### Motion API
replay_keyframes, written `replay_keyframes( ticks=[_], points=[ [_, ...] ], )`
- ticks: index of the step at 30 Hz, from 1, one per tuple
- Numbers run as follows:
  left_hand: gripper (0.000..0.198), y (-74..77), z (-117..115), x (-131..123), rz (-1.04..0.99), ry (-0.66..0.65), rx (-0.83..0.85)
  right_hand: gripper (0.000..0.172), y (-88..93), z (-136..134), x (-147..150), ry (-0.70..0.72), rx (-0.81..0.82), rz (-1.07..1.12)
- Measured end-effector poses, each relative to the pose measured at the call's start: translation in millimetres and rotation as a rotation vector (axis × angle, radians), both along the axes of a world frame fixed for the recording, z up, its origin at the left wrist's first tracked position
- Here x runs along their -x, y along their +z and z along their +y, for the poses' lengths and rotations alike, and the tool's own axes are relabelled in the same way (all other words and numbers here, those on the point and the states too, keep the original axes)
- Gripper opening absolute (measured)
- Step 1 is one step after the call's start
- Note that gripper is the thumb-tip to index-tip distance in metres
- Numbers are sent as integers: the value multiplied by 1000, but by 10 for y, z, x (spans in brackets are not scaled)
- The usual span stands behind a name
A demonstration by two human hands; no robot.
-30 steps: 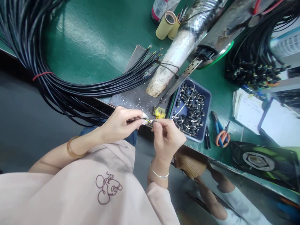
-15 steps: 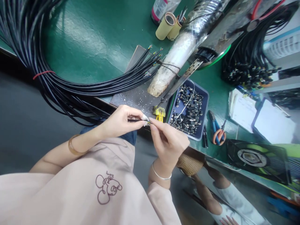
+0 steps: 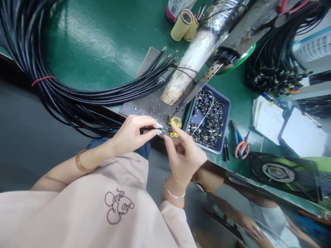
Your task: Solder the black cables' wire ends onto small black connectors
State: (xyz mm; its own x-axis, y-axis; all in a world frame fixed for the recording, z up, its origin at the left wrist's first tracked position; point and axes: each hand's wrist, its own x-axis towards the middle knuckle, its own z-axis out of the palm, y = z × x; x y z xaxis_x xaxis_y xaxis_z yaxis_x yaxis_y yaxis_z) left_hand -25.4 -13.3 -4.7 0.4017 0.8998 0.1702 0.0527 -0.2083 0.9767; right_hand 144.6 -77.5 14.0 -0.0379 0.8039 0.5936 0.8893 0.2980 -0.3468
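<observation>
My left hand (image 3: 130, 132) pinches the stripped end of a thin black cable (image 3: 151, 128) between thumb and fingertips, just off the bench's near edge. Its coloured wire tips poke out toward my right hand (image 3: 184, 155), whose thumb and forefinger are loosely curled right beside those tips; I cannot see anything in them. A small yellow fixture (image 3: 175, 121) sits on the grey metal plate (image 3: 152, 103) just beyond both hands. A blue tray (image 3: 223, 103) of small black connectors lies right of it.
A thick bundle of black cables (image 3: 77, 96) sweeps across the green bench (image 3: 103, 44) with ends fanned on the plate. A foil-wrapped duct (image 3: 196, 58) slants overhead. Orange-handled cutters (image 3: 240, 146), tape rolls (image 3: 182, 26), papers (image 3: 269, 120) and a fan (image 3: 281, 172) lie right.
My right hand's fingers have loosened and drawn slightly back from the cable tip. My left hand has held the cable almost still. The view has shifted slightly.
</observation>
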Motion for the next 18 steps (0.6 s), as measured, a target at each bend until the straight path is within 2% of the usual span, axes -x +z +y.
replay_keyframes(
  ticks=[3, 6, 9, 12, 14, 18],
  points=[
    [19, -12, -30, -12, 67, 36, -158, 9, -30, 7, 49, 24, 27, -24],
    [20, -2, -47, -22, 85, 48, -165, 4, -64, 19, 86, -29, 53, 94],
    [17, 22, -26, -16, 12, 21, -23, 10, -90, 27, 103, -21, 179, 326],
    [11, 51, 27, 5, -117, -104, 242, 20, -110, 47, 95, 37, 224, 460],
    [12, 70, 67, 16, -168, -164, 360, 21, -116, 79, 82, 7, 47, 478],
    [16, 106, 123, 5, -181, -157, 410, 9, -86, 169, 43, -18, -516, 583]
  ],
)
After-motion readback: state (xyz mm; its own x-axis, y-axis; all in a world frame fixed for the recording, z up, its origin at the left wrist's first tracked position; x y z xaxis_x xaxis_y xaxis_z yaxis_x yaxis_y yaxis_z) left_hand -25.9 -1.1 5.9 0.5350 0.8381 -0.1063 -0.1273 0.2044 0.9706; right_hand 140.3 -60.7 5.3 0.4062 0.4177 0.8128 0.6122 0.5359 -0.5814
